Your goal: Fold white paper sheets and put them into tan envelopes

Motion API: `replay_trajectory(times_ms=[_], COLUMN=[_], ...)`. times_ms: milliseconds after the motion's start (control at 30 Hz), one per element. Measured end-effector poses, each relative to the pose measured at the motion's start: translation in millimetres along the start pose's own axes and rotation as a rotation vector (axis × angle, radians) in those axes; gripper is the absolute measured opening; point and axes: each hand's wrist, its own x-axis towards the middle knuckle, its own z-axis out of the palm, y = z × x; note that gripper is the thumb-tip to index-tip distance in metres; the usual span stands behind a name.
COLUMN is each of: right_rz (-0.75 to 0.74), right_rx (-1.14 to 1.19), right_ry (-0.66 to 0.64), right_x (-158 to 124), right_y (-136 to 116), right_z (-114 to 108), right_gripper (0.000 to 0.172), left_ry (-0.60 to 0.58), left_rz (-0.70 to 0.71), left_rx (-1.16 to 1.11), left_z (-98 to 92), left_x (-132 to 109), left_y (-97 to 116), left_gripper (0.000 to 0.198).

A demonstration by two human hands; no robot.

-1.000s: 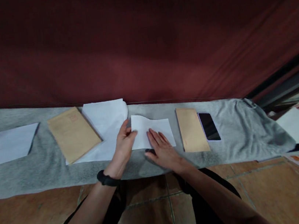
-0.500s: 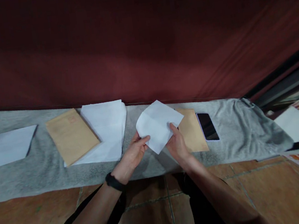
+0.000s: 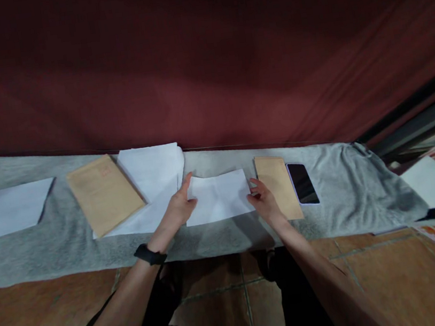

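Note:
A white sheet of paper [image 3: 218, 198] lies nearly flat on the grey cloth in front of me, a faint crease down its middle. At its left edge is my left hand [image 3: 179, 207], index finger stretched out and thumb apart, with the thumb tip by the paper. Beside the right edge my right hand [image 3: 263, 198] has its fingers apart and slightly curled, close to the sheet. Just right of that hand lies a brown envelope [image 3: 279, 184].
The grey cloth [image 3: 347, 193] covers a long low surface. On the left are a larger brown envelope [image 3: 104, 192], white sheets [image 3: 152, 172] partly beneath it, and another white sheet [image 3: 9, 208]. A phone [image 3: 303, 183] lies right of the small envelope. A dark red drape [image 3: 193, 107] stands behind.
The white sheet, held up tilted in both hands before, now lies straight on the cloth. My hands have let go and spread apart to its two sides.

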Motion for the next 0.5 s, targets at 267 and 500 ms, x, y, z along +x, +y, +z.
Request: replay_trajectory(times_ms=[267, 500], right_rz=[-0.44, -0.487], right_rx=[-0.569, -0.504], right_ry=[-0.042, -0.243], right_x=[-20.0, -14.5], right_y=[-11.7, -14.4], right_z=[13.4, 50.8], right_gripper=[0.044, 0.053], left_ry=[0.106, 0.126], left_rz=[0.089, 0.314], left_rx=[0.438, 0.496], left_z=[20.3, 66.8], left_x=[-8.2, -34.0], left_y=[10.6, 41.0], left_gripper=[0.057, 0.057])
